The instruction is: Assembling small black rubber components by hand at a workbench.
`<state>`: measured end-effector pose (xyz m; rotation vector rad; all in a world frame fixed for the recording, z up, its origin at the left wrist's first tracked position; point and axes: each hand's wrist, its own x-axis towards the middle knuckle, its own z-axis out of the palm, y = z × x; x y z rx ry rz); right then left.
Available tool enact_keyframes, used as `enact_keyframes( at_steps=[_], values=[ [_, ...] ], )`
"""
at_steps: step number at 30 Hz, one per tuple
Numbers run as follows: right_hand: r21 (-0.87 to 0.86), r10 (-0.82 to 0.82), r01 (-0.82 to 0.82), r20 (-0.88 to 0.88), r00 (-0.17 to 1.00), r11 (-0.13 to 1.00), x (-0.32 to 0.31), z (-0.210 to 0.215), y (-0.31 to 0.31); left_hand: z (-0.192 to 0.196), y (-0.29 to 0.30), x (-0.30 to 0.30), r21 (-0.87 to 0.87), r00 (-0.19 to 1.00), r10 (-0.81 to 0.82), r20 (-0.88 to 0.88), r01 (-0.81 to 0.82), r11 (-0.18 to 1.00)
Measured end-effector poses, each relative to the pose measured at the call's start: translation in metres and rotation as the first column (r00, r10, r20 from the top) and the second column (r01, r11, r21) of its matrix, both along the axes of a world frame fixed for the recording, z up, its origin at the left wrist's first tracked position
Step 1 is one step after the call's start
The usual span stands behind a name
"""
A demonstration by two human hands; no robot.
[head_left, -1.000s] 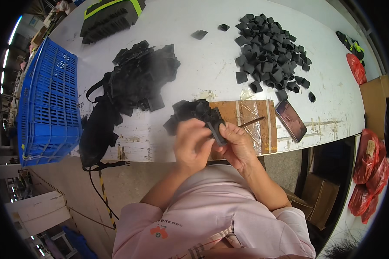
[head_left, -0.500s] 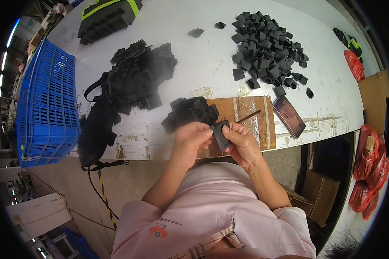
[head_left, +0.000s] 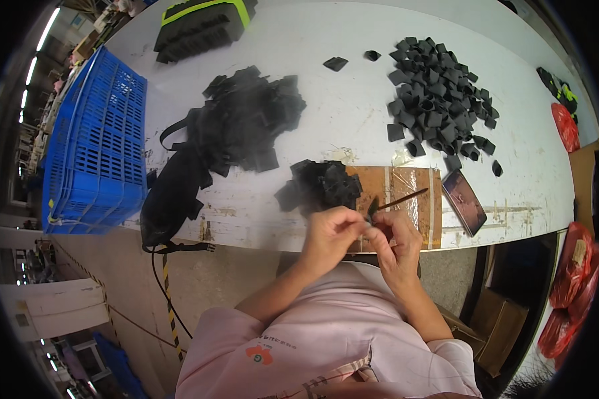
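Item, both hands at the near desk (head_left: 353, 133) edge: my left hand (head_left: 331, 234) and right hand (head_left: 398, 241) meet with fingers pinched closed on one small black piece (head_left: 372, 207), lifted just off the brown board (head_left: 406, 199), apparently so I can work it close to my body. Item, stock: small black pile (head_left: 323, 186) just beyond my hands, bigger heaps further back, a thin stick (head_left: 400, 199) on the board, phone (head_left: 464, 202) beside it. Open room: bare white desk between the heaps; blue crate (head_left: 96, 143) overhangs the left edge.

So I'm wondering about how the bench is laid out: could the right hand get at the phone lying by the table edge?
Probably yes. The phone lies face up just to the right of the right hand, with only bare table between. But both hands are busy pinching a small black piece.
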<state>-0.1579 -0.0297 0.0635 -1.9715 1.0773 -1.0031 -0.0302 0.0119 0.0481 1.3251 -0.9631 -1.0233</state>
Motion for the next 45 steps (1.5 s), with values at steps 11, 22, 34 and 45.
enact_keyframes(
  at_steps=[11,22,34,45],
  values=[
    [-0.222,-0.091,0.051,-0.174,0.981,0.974,0.000,-0.015,-0.002,-0.016,-0.006,-0.031,-0.178,0.931,0.325,0.167,-0.295,0.939],
    [0.670,-0.344,-0.627,0.743,0.575,0.397,-0.027,-0.005,-0.014,0.016,-0.015,-0.026,-0.133,0.993,0.103,-0.055,-0.110,0.985],
    [0.572,0.084,-0.594,0.677,0.732,0.566,-0.025,0.037,-0.076,0.056,-0.062,0.000,-0.161,0.239,-0.237,-0.942,0.301,0.940],
    [0.472,0.161,-0.600,0.684,0.712,0.646,-0.024,0.029,-0.072,0.047,-0.052,-0.018,-0.343,0.781,-0.322,-0.536,0.147,0.928]
  ],
)
